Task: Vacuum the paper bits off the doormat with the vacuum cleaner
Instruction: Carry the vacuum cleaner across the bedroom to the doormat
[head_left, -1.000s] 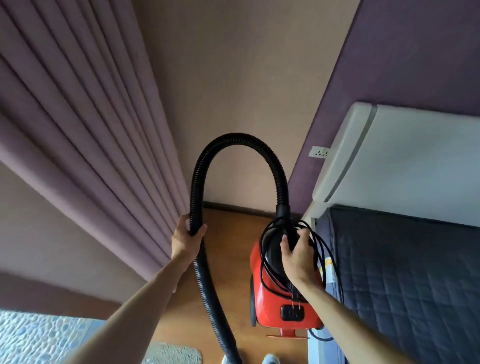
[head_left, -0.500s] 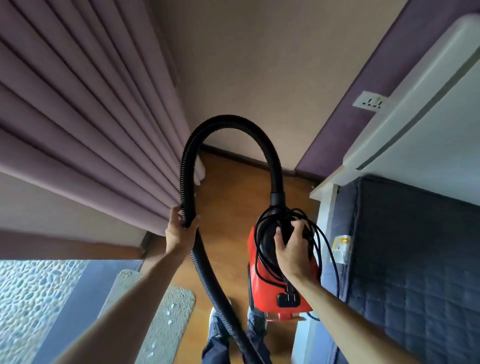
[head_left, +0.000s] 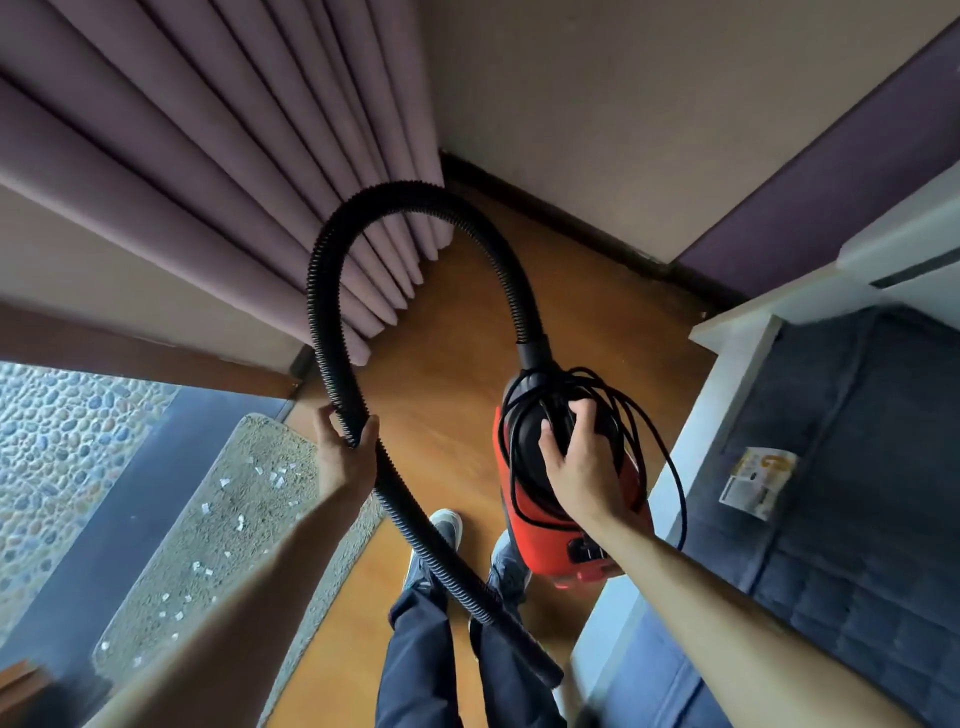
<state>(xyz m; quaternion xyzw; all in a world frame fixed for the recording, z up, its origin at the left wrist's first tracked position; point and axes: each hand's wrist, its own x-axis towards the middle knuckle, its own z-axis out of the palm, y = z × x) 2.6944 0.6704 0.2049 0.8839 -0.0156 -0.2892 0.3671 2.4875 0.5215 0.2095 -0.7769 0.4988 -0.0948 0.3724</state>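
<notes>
Red casing: the vacuum cleaner (head_left: 545, 545) hangs at the person's right side, above the wooden floor (head_left: 467, 322) and close against the edge of the bed (head_left: 857, 545). It looks carried rather than parked.

- Right hand (head_left: 576, 467): fingers curled over the black top handle, clamped on the machine. Judged reason: one-handed carry, body kept upright.
- Cord (head_left: 506, 447): black, wound in loose loops round the top, one long loop drooping toward the bed. Not unwound, so the machine is presumably not plugged in. No socket is visible.
- Hose (head_left: 322, 312): black, ribbed, rising from the front collar in a high arch, then down past the left hand (head_left: 345, 457). That hand is wrapped round it at mid-length, thumb one side and fingers the other. Judged reason: keeps the slack from dragging or snagging. The free end dangles between the shoes (head_left: 447, 525), aimed at nothing.
- Doormat (head_left: 260, 447): beige, coarse, on the floor to the left, beside a dark sill and a pebbled surface (head_left: 52, 441). Paper bits (head_left: 240, 522), small and white, are scattered along its length. All appear untouched.
- Curtain (head_left: 208, 156): mauve pleats hanging beyond the hose arch.

Judgement: transport stage, and no suction has begun. Next comes setting the body down near the mat, then freeing the cord. Risk: the drooping loop catching on the bed corner.
</notes>
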